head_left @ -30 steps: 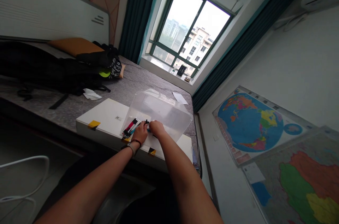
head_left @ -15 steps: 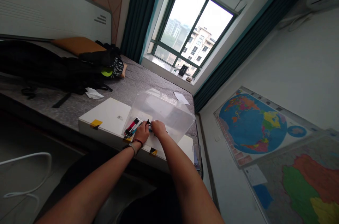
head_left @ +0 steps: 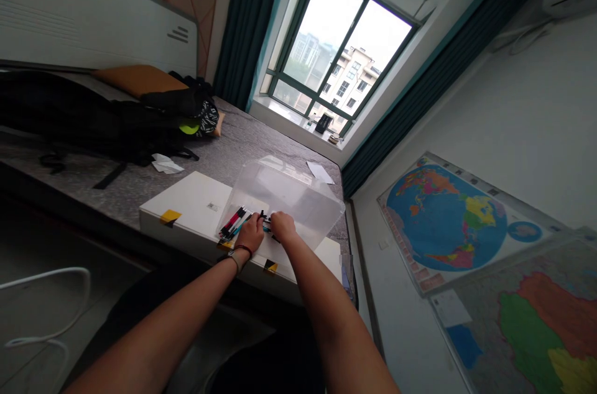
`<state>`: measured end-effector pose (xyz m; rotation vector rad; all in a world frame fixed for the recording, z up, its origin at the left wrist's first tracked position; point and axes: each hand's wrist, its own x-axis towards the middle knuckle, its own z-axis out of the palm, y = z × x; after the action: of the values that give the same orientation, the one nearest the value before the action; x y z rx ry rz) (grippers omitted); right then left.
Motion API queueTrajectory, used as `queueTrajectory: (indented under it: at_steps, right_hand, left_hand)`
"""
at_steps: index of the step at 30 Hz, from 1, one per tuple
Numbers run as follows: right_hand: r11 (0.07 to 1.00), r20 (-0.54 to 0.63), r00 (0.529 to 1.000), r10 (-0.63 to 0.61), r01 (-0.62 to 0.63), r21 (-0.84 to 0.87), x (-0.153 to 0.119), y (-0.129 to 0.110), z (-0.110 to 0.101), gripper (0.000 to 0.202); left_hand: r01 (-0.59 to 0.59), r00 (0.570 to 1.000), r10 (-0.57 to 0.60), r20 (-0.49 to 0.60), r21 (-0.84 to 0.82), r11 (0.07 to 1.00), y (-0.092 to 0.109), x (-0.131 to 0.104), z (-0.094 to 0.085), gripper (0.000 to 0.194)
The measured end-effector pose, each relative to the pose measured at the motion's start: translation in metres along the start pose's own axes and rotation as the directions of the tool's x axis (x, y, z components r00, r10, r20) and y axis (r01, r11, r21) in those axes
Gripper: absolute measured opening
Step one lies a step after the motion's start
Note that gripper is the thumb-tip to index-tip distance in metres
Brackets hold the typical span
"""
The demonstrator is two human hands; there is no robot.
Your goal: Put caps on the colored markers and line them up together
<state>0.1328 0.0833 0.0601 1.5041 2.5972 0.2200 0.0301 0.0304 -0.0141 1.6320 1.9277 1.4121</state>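
A translucent plastic box (head_left: 303,195) lies on a white carton (head_left: 186,201), its open side toward me. Several pens (head_left: 233,223), some red, black and blue, lie at its left part. My left hand (head_left: 250,233), with bands at the wrist, is closed round dark pens beside that group. Close to its right, my right hand (head_left: 282,226) is closed at small dark pen-like items; what its fingers grip is hidden. Dark pen ends show between the two hands.
Black bags (head_left: 116,127) and a crumpled white paper (head_left: 166,164) lie on the grey surface (head_left: 261,139) at left. A white sheet (head_left: 320,172) lies behind the box. Wall maps (head_left: 443,220) hang at right.
My right hand has moved slightly to the right, widening the gap to my left hand. More of the pens between them shows. My left hand has hardly moved.
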Motion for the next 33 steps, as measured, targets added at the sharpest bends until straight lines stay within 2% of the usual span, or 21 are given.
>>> queueTrajectory:
  at_steps: [9,22,33]
  right_hand:
    - [0.981,0.081,0.984,-0.161,0.168,-0.099,-0.004,-0.006,-0.009,0.028]
    - [0.970,0.221,0.958,-0.183,0.212,-0.115,0.009,0.008,-0.004,0.028]
    - [0.989,0.124,0.984,-0.129,0.136,-0.055,0.001,0.015,-0.013,0.031]
  left_hand:
    - [0.001,1.000,-0.001,-0.005,-0.001,1.000,0.000,0.000,0.001,0.018]
    - [0.029,0.999,-0.029,0.031,0.013,0.999,0.005,-0.001,-0.003,0.019]
    - [0.032,0.999,-0.033,0.034,0.016,0.999,0.006,-0.001,-0.004,0.018]
